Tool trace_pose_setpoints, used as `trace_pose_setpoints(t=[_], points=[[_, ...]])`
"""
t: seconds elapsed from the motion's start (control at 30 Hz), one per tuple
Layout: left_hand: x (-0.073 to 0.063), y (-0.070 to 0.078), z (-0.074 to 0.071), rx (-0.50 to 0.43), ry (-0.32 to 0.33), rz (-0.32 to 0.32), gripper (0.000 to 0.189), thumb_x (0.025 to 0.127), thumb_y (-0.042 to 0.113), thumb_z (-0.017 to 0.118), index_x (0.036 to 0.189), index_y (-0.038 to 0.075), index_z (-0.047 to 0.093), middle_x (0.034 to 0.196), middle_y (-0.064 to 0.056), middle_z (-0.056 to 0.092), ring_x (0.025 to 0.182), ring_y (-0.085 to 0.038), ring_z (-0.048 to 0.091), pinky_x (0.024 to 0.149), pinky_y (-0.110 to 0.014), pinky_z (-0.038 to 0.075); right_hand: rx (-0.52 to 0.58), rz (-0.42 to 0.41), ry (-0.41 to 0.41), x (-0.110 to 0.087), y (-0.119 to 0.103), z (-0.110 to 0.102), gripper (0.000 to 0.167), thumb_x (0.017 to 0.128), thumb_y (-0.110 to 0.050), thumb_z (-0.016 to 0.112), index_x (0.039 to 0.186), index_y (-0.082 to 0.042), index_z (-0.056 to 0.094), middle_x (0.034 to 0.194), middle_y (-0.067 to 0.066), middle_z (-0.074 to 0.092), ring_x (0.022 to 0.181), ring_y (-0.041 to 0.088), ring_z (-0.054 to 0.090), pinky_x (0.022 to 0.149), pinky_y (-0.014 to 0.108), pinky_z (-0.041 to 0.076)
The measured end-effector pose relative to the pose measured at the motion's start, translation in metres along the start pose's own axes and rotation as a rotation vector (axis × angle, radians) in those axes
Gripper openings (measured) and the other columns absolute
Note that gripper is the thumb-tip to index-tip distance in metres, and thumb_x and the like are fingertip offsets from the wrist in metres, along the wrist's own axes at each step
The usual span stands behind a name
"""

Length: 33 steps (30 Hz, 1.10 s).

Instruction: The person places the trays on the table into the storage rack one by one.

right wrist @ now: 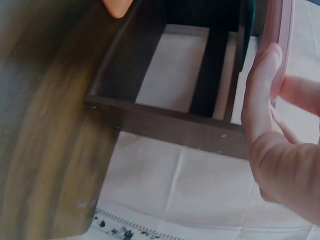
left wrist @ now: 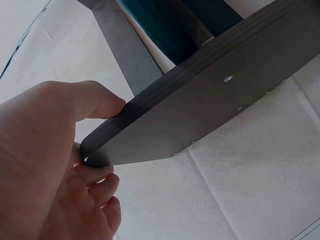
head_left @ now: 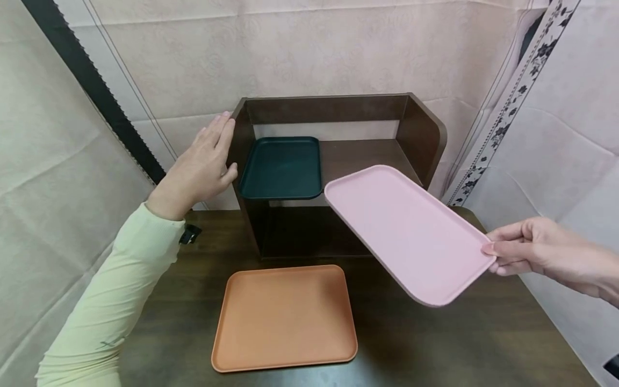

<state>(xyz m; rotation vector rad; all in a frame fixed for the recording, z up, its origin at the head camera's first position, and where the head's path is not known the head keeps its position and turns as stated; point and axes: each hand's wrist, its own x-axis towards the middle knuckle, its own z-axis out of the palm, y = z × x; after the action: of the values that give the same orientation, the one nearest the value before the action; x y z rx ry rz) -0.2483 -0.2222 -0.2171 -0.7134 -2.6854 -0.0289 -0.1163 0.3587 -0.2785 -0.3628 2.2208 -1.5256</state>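
My right hand [head_left: 537, 250] pinches a pale pink rectangular tray [head_left: 411, 234] at its right end, thumb on top and fingers underneath. The tray is held in the air, tilted, in front of the right half of a dark brown two-level shelf [head_left: 427, 134]. On the upper level at the left lies a dark green tray [head_left: 282, 167]. My left hand [head_left: 200, 158] rests against the shelf's left side panel, fingers extended; in the left wrist view its thumb [left wrist: 102, 102] touches the panel's edge. An orange-brown tray [head_left: 285, 317] lies on the table in front.
The shelf stands at the back of a dark wooden table [head_left: 164, 322]. Pale cloth [head_left: 314, 59] hangs behind and on both sides, with a floral-edged strip [head_left: 512, 107] at the right. The lower level [head_left: 314, 231] lies open to the front.
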Motion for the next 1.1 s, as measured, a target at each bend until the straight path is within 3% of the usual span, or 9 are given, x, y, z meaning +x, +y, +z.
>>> trace_pose_setpoints(t=[0.27, 0.5, 0.63, 1.1], points=[[-0.001, -0.001, 0.001, 0.000, 0.000, -0.005, 0.081, 0.105, 0.019, 0.051, 0.166, -0.008, 0.007, 0.177, -0.025, 0.006, 0.165, -0.042, 0.010, 0.134, -0.058, 0.015, 0.167, 0.056, 0.162, 0.023, -0.023, 0.013, 0.035, 0.108, 0.002, 0.049, 0.103, -0.011, 0.081, 0.099, 0.005, 0.081, 0.087, 0.014, 0.079, 0.082, 0.028, 0.066], [-0.001, -0.002, 0.002, -0.001, -0.001, -0.008, 0.080, 0.105, 0.019, 0.051, 0.166, -0.007, 0.007, 0.177, -0.025, 0.006, 0.165, -0.042, 0.010, 0.135, -0.058, 0.015, 0.335, 0.056, 0.250, 0.050, -0.038, 0.028, 0.030, 0.106, 0.000, 0.056, 0.098, -0.012, 0.082, 0.097, 0.004, 0.081, 0.086, 0.011, 0.079, 0.082, 0.027, 0.066], [-0.001, -0.001, 0.002, -0.004, -0.002, -0.006, 0.080, 0.105, 0.019, 0.052, 0.166, -0.008, 0.007, 0.177, -0.025, 0.006, 0.165, -0.043, 0.010, 0.135, -0.057, 0.014, 0.366, 0.071, 0.299, 0.062, -0.045, 0.034, 0.026, 0.105, -0.006, 0.063, 0.095, -0.017, 0.084, 0.098, -0.002, 0.080, 0.088, 0.008, 0.078, 0.083, 0.025, 0.065], [0.000, -0.002, 0.001, -0.004, 0.007, 0.008, 0.080, 0.105, 0.019, 0.052, 0.166, -0.008, 0.008, 0.177, -0.025, 0.007, 0.165, -0.043, 0.011, 0.134, -0.059, 0.016, 0.585, -0.080, 0.345, 0.097, -0.044, 0.040, 0.023, 0.103, -0.002, 0.062, 0.093, -0.009, 0.081, 0.095, 0.003, 0.080, 0.088, 0.012, 0.079, 0.085, 0.024, 0.065]])
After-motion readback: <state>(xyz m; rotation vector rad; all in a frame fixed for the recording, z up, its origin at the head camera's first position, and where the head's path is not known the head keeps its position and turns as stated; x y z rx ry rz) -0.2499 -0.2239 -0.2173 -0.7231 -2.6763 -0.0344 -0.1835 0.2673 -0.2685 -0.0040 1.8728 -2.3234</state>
